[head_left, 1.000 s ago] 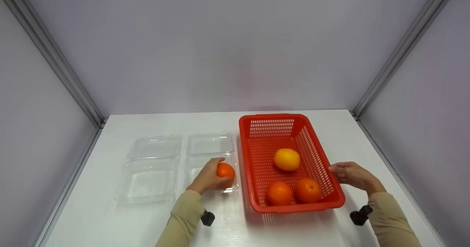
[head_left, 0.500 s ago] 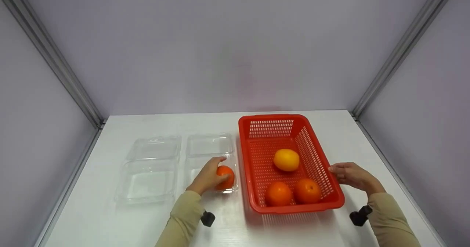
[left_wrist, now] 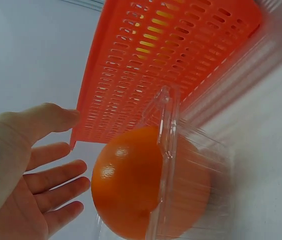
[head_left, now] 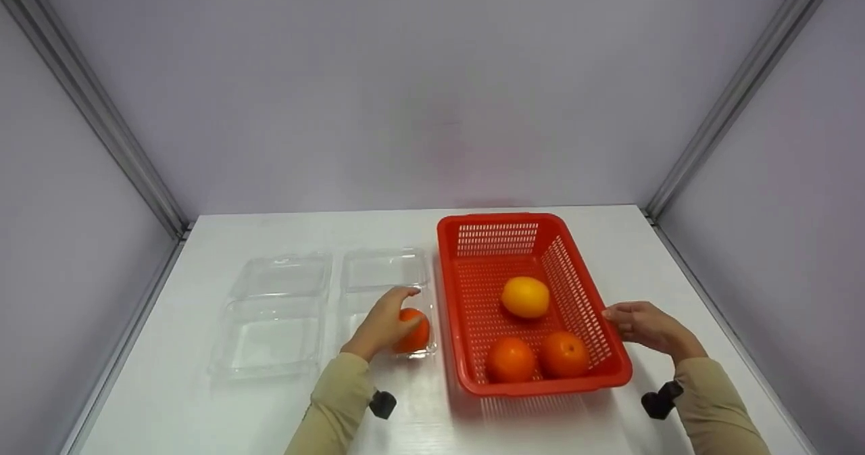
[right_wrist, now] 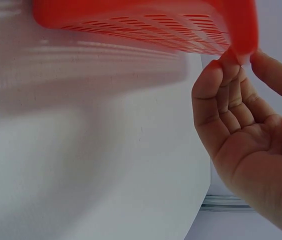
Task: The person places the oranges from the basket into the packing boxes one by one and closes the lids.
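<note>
Right, we look at the left hand (head_left: 384, 323), and from the head camera it covers part of the single orange (head_left: 415, 333) beneath it. The clear plastic container (head_left: 385, 268) around that fruit is hard for us to trace, see-through on the white worktop (head_left: 162, 380); the left wrist view crops it at the bottom. Up top there, the red basket (head_left: 451, 306) is cut off too, with yellow glimpsed only through its slots. Both sleeves (head_left: 331, 401) run out of frame.

Now we count: two clear containers, the other one (head_left: 274, 333) further left, both lying with lids open; one basket; four fruits. Three sit in the basket: a yellow-orange fruit (head_left: 526, 297) and, at the near end, two oranges side by side (head_left: 511, 360) (head_left: 565, 354). The fourth, the single orange, is in the near half of the right container, just beside the basket.

And the grips! On the left we see it released, fingers spread and loose right beside that orange; whether a fingertip brushes it, we can't tell. On the right, the right hand (head_left: 645, 326) pinches the basket's rim between thumb and fingers.
</note>
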Demonstrator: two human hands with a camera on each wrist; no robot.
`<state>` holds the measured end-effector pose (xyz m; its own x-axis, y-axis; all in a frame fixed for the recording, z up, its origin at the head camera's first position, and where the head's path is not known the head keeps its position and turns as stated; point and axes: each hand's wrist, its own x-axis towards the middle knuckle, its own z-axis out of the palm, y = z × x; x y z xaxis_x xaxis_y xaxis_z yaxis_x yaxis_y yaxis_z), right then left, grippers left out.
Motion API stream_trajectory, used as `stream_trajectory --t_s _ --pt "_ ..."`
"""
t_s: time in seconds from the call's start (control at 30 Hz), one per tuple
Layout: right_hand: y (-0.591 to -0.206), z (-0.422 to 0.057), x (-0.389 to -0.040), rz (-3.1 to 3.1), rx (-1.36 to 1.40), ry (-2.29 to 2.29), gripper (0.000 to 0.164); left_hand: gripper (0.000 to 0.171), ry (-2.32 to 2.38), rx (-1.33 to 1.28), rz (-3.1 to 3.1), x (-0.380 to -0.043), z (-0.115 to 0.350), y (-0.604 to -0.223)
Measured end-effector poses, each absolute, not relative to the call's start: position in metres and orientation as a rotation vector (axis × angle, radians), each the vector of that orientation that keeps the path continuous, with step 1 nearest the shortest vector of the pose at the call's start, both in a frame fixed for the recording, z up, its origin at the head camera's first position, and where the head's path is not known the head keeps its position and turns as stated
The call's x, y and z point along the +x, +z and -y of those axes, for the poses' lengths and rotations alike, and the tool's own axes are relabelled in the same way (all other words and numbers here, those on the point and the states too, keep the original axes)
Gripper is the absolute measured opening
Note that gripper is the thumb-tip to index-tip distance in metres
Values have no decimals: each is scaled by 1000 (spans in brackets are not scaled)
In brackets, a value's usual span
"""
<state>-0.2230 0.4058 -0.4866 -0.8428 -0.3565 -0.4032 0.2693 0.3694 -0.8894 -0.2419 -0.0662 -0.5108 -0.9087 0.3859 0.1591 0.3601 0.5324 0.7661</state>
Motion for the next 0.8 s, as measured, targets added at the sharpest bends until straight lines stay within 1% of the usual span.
stream_trajectory --t_s 0.3,0.8 --pt "-486 -406 -222 -2076 -82 -1522 39 46 1313 675 -2730 -238 60 -495" --pt "-488 -406 -222 -2083 -78 -1518 42 44 1333 791 -2740 -238 52 -481"
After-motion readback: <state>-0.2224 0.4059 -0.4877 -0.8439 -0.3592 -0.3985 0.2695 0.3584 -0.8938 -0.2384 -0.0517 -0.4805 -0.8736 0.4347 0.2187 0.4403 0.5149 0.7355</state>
